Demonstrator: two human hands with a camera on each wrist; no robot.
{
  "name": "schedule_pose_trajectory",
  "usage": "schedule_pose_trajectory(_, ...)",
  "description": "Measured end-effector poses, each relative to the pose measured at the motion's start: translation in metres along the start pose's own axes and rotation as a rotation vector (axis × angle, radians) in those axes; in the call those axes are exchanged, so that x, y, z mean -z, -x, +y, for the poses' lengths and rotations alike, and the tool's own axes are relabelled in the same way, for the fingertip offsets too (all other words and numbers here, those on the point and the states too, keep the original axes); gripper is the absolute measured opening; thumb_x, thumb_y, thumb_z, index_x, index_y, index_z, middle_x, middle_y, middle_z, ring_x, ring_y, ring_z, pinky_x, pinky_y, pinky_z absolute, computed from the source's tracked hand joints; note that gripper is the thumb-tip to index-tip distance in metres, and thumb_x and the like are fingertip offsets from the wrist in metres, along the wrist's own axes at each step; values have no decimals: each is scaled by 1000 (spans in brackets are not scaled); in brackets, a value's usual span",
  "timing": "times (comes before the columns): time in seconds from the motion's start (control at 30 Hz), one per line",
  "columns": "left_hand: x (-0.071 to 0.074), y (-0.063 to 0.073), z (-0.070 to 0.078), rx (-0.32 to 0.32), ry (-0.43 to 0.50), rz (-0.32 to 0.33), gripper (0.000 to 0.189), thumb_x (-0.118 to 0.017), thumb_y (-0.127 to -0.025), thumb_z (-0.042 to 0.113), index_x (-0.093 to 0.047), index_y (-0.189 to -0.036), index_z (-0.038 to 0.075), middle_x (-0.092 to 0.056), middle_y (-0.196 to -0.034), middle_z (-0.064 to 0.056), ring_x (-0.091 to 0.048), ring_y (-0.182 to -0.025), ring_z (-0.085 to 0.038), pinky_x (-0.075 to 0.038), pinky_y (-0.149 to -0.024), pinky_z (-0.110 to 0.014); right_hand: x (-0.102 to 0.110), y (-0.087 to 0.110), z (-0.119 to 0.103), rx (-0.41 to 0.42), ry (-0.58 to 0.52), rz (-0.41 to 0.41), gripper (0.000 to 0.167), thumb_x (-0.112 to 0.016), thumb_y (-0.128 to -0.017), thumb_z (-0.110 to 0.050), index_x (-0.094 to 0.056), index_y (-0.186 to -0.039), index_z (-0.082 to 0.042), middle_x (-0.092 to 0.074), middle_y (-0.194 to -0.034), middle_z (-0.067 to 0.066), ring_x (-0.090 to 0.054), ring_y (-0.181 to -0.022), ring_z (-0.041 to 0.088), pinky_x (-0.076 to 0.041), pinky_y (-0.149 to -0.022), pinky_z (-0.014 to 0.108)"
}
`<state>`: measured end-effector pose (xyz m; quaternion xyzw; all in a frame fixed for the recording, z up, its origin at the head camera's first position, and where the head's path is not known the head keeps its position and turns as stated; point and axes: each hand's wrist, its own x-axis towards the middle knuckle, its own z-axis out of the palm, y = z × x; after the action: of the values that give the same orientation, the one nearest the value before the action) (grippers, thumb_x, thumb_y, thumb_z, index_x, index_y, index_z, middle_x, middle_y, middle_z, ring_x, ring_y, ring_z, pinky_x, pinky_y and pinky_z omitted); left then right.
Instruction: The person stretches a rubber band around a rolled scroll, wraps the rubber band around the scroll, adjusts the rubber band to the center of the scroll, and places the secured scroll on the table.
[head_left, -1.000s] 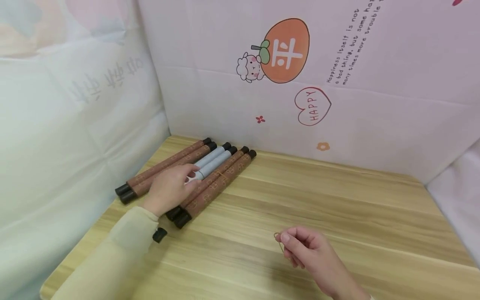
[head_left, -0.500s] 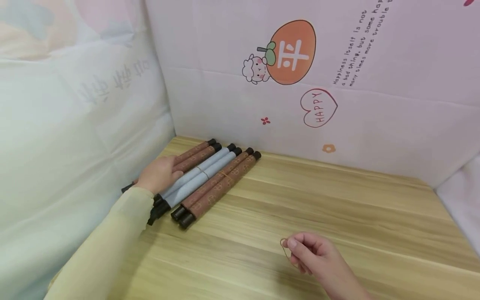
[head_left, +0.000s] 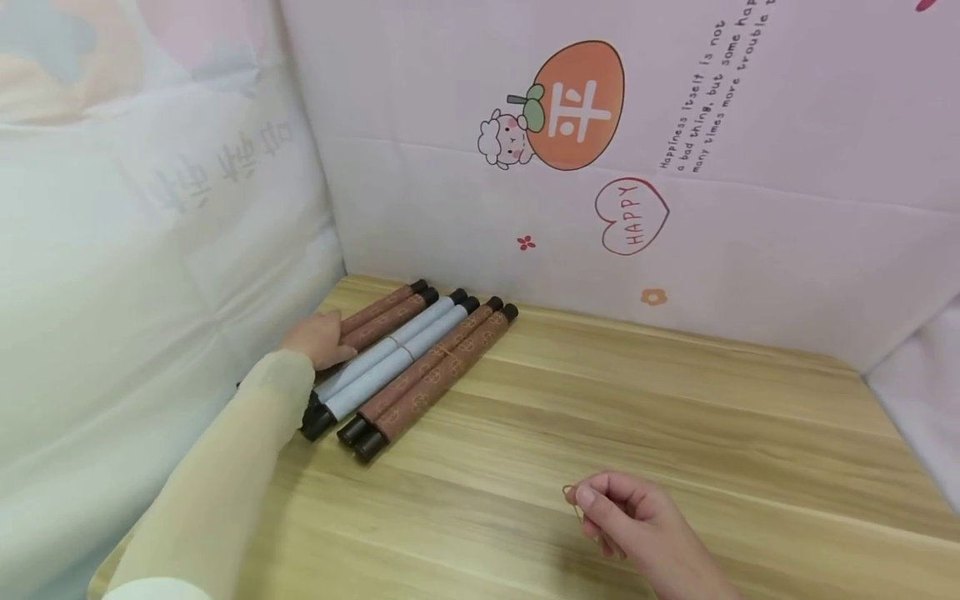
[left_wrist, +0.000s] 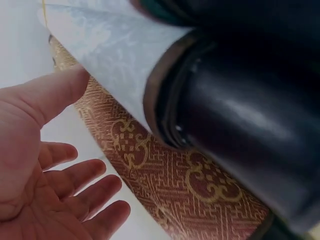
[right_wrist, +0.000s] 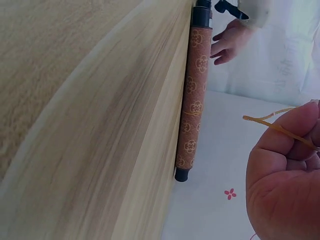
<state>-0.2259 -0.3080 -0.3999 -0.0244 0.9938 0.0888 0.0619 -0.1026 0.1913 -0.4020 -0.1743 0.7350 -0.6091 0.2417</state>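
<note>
Hanging scrolls with black end knobs lie side by side in pairs: a brown patterned pair (head_left: 386,321) at left, a light blue pair (head_left: 375,367) tied with a thin band, and another brown pair (head_left: 427,392). My left hand (head_left: 313,340) lies over the left brown pair, hiding its near part. In the left wrist view, that hand's fingers (left_wrist: 90,175) are loosely extended beside the brown scroll, with the thumb at its upper edge. My right hand (head_left: 626,521) pinches a thin yellowish rubber band (right_wrist: 272,122) above the table, between thumb and index finger.
The scrolls rest on a wood-grain table (head_left: 660,400), their far ends close to the printed back cloth (head_left: 420,200). A white cloth wall (head_left: 225,275) stands close along the left side. The table's right edge meets another cloth (head_left: 922,400).
My left hand has moved left from the light blue pair onto the left brown pair, uncovering the blue scrolls and their band. The right hand stays nearly in place with the rubber band.
</note>
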Motion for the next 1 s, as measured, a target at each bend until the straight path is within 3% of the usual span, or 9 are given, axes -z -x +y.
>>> schedule_pose_trajectory(0.23, -4, -13, 1, 10, -25, -35, 70, -72, -94, 32, -46, -136, -17, -61, -126, -37, -62, -118, -50, -50, -102, -60, 2, 0, 4, 25, 23, -4, 31, -56, -108, -20, -63, -108, 10, -65, -82, -3, -54, -69, 4, -52, -60, 27)
schedule_pose_trajectory(0.47, -8, -33, 0, 12, -48, -56, 57, -73, -94, 32, -53, -124, -11, -67, -111, -28, -68, -102, -42, -54, -91, -56, 4, -1, 8, 27, 10, -18, 31, -55, -109, -20, -64, -110, 9, -66, -84, -3, -55, -71, 5, -51, -60, 26)
schedule_pose_trajectory(0.67, -10, -43, 1, 45, -78, -85, 60, -74, -94, 33, -53, -128, -11, -68, -114, -29, -68, -106, -44, -54, -93, -58, 4, -1, 7, -10, 17, -9, 32, -56, -108, -23, -65, -112, 8, -65, -83, -3, -53, -69, 4, -51, -60, 25)
schedule_pose_trajectory(1.0, -13, -47, 0, 58, -56, -109, 54, -73, -92, 24, -54, -129, -11, -68, -119, -29, -68, -109, -44, -53, -96, -58, 5, -1, 8, -10, 29, 2, 32, -56, -108, -23, -65, -112, 8, -65, -84, -3, -54, -70, 3, -52, -61, 25)
